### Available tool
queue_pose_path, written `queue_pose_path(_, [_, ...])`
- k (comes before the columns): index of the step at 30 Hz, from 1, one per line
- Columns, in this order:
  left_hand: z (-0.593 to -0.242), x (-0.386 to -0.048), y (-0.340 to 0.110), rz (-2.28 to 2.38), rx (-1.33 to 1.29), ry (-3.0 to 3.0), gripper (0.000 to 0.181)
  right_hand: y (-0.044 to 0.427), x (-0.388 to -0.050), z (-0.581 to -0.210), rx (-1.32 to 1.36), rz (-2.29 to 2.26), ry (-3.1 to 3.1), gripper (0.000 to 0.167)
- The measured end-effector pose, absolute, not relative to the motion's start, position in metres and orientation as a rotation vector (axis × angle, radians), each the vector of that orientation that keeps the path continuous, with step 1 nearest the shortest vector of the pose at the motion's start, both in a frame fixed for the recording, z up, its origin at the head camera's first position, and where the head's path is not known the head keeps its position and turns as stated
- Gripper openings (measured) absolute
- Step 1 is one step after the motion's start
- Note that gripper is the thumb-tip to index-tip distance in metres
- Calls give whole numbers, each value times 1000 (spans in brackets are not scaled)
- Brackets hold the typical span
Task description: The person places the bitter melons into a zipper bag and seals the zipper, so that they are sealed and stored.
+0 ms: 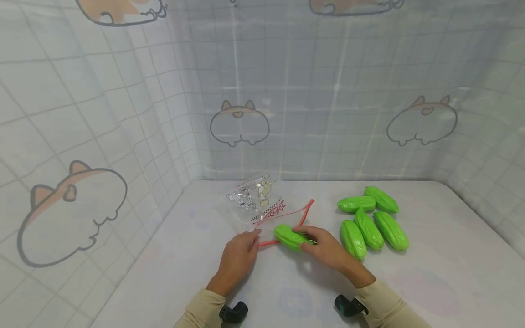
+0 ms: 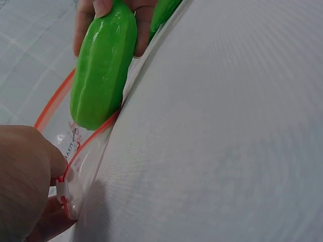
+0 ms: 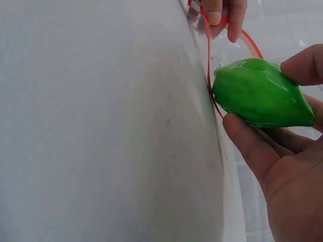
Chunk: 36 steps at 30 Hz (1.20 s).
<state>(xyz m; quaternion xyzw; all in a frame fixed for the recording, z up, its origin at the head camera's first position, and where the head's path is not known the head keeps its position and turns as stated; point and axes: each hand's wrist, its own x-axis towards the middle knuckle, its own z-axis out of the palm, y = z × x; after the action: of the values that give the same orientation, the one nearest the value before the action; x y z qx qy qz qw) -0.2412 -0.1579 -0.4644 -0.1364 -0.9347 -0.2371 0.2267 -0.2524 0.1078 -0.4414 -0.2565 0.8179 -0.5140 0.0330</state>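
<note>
I see "PIXA" on a clear plastic bag with a red rim [image 1: 261, 195], pinched by my left hand [image 1: 238, 257]; its red lettering is unclear. My right hand [image 1: 326, 248] grips a glossy green ridged oblong fruit [image 1: 285, 235] at the bag's five-o'clock mouth; five similar fruits [image 1: 369, 230] lie at that hand's two o'clock.

Zip bag [image 1: 251, 200]: clear plastic, glossy; red rim strip [image 1: 306, 212] plastic. Green gourd [image 1: 288, 237] at bag: glossy, ridged, plastic-looking. Other gourds [image 1: 368, 229] right of bag: same shine. Table [image 1: 197, 269] under bag: matt. Wall sheet [image 1: 328, 77] behind bag: sheeny.
</note>
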Motion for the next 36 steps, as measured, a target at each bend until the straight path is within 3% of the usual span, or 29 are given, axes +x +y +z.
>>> queue_pose_path(36, [-464,-241,-159,-637,-466,-2564,27,83,-262,-447,-689,-1514,2642,40])
